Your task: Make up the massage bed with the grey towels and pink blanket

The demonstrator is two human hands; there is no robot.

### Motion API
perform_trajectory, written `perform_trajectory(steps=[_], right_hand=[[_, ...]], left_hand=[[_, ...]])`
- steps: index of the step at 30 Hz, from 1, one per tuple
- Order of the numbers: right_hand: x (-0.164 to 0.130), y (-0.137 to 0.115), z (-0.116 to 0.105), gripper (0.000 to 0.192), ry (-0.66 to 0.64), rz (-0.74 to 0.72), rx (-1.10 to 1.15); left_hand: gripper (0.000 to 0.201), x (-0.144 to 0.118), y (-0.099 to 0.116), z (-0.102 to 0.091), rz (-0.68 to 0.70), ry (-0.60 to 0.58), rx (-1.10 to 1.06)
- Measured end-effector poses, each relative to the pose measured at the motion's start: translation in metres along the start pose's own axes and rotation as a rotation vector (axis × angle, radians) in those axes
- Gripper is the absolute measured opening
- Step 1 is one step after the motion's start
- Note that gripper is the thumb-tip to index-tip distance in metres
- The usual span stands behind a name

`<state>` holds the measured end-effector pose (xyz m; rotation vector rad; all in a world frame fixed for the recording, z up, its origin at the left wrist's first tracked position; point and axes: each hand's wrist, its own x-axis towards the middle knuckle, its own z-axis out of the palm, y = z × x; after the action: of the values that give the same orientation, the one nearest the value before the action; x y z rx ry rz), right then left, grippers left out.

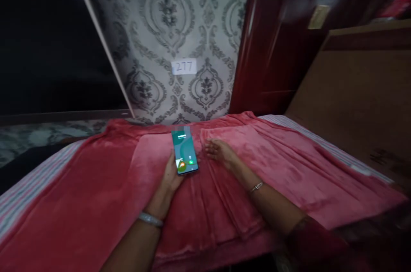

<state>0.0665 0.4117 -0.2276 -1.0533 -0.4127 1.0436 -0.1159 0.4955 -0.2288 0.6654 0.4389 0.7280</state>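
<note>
Head view: a phone held over a red blanket on a bed

The left hand [170, 177] grips the phone [184, 151] by its near end, lit screen up, above the middle of the blanket [96, 195]; the right hand [220, 151] lies open and flat just right of it. Judged from this, a firm hold low on the phone keeps the screen readable

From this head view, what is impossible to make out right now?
- phone: top of screen blurred, caller unreadable.
- left hand: fingers hidden under the phone.
- room at left: too dark.
- right hand on the pink blanket: fingertips too small to see.
</note>
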Motion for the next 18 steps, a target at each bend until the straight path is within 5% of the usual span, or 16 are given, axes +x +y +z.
perform_trajectory(steps=[9, 18], right_hand=[[-0.001, 0.044, 0.007, 0.051, -0.009, -0.239, -0.085], [-0.003, 0.047, 0.0, 0.056, -0.187, -0.316, -0.208]], left_hand=[[0.065, 0.008, -0.016, -0.023, -0.17, -0.172, -0.044], [0.058, 0.001, -0.015, -0.014, -0.145, -0.174, -0.037]])
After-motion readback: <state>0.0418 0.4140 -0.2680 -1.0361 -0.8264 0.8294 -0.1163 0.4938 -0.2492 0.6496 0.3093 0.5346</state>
